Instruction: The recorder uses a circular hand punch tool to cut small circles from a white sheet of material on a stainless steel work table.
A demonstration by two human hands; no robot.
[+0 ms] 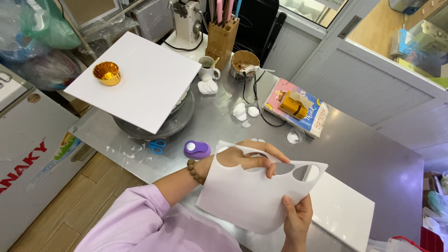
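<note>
Steel table (364, 154); purple paper punch (196, 149) near blue-handled scissors (157, 146); white board (140, 79) lying on turntable (158, 127), gold foil cup (107, 73) on board's left corner; wooden knife block (221, 39) at back beside white mug (207, 69); paper circles (245, 111) scattered mid-table; yellow tape roll (293, 105) on colourful booklet (313, 117).

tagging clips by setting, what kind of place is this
Probably a small craft or cake-decorating workshop: a steel worktable carries a turntable under a white board, a purple paper punch, and both hands hold a white sheet with punched holes.
</note>
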